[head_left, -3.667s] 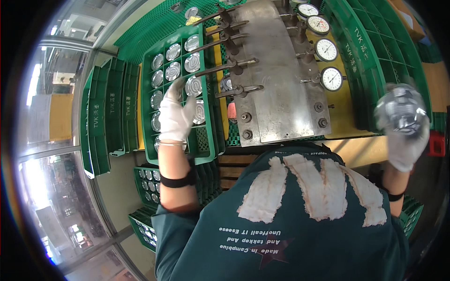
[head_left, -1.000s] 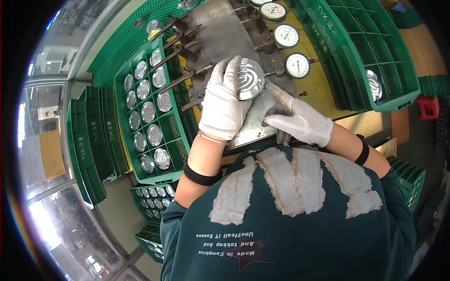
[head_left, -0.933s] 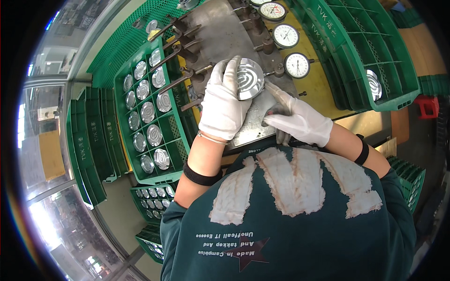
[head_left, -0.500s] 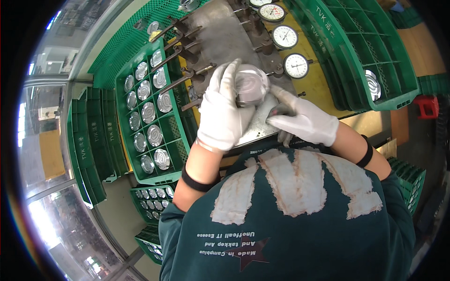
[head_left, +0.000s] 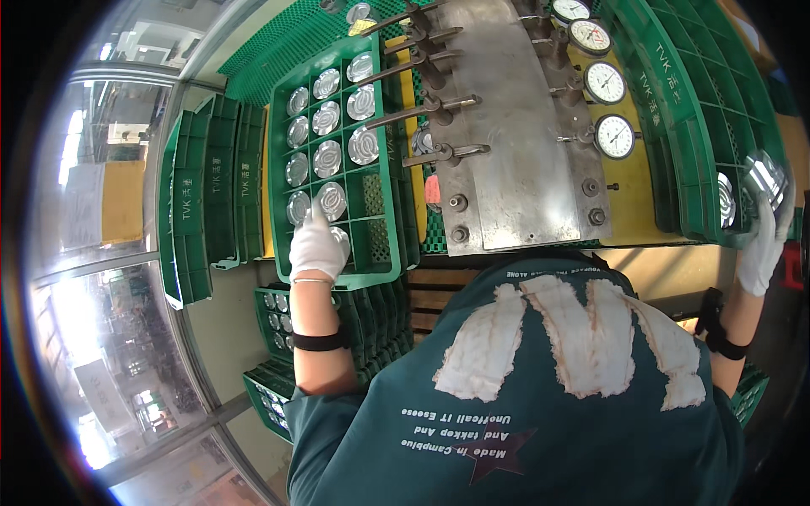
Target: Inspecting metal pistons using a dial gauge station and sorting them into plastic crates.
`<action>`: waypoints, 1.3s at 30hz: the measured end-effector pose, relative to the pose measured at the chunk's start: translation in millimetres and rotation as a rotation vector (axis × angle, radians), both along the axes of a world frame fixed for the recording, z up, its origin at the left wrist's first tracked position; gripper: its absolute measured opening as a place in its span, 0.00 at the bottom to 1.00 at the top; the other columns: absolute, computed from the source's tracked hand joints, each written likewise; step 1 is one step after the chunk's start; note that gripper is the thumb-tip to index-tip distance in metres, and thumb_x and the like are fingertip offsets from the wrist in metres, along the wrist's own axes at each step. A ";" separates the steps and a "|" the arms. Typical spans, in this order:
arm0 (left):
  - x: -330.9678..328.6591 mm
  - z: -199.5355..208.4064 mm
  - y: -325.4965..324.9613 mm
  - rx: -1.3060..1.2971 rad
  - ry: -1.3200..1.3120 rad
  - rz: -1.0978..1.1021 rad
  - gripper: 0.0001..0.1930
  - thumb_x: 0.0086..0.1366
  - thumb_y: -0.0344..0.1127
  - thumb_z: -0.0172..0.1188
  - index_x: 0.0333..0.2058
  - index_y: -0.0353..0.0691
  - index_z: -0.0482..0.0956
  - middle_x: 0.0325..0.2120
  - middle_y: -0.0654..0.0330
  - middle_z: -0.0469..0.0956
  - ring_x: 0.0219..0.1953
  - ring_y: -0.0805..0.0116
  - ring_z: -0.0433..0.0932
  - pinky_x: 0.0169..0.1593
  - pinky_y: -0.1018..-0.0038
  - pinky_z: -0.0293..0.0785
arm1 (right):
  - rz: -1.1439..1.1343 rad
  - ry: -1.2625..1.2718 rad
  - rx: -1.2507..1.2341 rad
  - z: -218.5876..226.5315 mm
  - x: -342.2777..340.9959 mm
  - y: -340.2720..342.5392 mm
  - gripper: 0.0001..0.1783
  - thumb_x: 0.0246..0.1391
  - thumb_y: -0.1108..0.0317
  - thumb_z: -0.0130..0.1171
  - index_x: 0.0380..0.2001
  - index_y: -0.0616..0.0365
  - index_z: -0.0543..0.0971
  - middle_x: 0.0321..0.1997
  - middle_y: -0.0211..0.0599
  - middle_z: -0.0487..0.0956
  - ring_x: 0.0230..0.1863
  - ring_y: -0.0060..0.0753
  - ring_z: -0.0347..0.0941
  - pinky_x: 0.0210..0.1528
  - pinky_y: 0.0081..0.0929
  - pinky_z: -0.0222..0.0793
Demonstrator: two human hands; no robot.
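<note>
My left hand point(head_left: 319, 251), in a white glove, reaches into the front of the green crate on the left. Its fingers close round a shiny round piston point(head_left: 340, 236), which it partly covers. Just beyond the fingertips another piston point(head_left: 332, 201) lies in its compartment. On the far right my gloved right hand point(head_left: 766, 244) grips a bright metal piston point(head_left: 766, 179) at the near end of the right-hand green crate. Beside that hand, a piston point(head_left: 726, 201) rests inside the crate. The left crate point(head_left: 384, 274) holds several pistons in rows.
Between the crates stands a steel gauging bench point(head_left: 519, 169) with metal clamp rods point(head_left: 447, 153) along its left side. Several dial gauges point(head_left: 614, 137) line its right. The right-hand crate point(head_left: 688, 118) has tall walls. Stacked green crates point(head_left: 190, 219) stand at far left.
My hands have parted from round a piston above the bench. The left moved to the left crate, while the right swung far right with a piston in it. The view has shifted too.
</note>
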State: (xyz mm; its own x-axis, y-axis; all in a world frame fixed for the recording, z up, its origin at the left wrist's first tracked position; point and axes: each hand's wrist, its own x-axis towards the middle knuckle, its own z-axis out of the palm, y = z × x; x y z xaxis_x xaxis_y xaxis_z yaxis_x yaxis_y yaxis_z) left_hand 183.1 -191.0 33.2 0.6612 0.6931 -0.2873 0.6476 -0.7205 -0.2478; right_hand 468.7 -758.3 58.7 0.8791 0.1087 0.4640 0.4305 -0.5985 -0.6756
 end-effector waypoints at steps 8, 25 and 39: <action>-29.3 -47.6 33.4 -0.099 0.261 0.038 0.58 0.55 0.44 0.66 0.72 0.40 0.31 0.57 0.46 0.73 0.59 0.52 0.72 0.64 0.66 0.66 | -0.334 0.012 -0.515 -40.1 56.7 -83.5 0.36 0.55 0.57 0.65 0.67 0.45 0.67 0.58 0.54 0.71 0.56 0.46 0.73 0.59 0.37 0.68; 25.0 77.5 -85.2 -0.220 -0.892 -0.543 0.37 0.45 0.18 0.66 0.55 0.42 0.62 0.57 0.45 0.66 0.52 0.51 0.77 0.54 0.64 0.76 | -0.303 -0.024 -0.621 -37.2 49.9 -53.8 0.34 0.61 0.52 0.59 0.65 0.60 0.66 0.60 0.60 0.71 0.62 0.58 0.69 0.61 0.42 0.66; 149.5 33.1 -169.4 -0.302 -0.686 -1.046 0.38 0.45 0.35 0.70 0.57 0.33 0.69 0.51 0.45 0.73 0.49 0.45 0.74 0.54 0.58 0.72 | 0.837 0.933 0.075 6.9 -65.8 171.9 0.31 0.59 0.61 0.58 0.61 0.69 0.69 0.31 0.41 0.78 0.28 0.26 0.77 0.31 0.27 0.72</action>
State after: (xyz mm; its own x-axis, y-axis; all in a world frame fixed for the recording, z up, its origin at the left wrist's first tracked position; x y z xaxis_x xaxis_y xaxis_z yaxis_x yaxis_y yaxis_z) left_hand 332.6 -360.5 66.2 0.9221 -0.2752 0.2719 -0.3276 -0.9293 0.1706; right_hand 402.9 -586.4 65.6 0.5500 0.7912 -0.2674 -0.0004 -0.3199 -0.9474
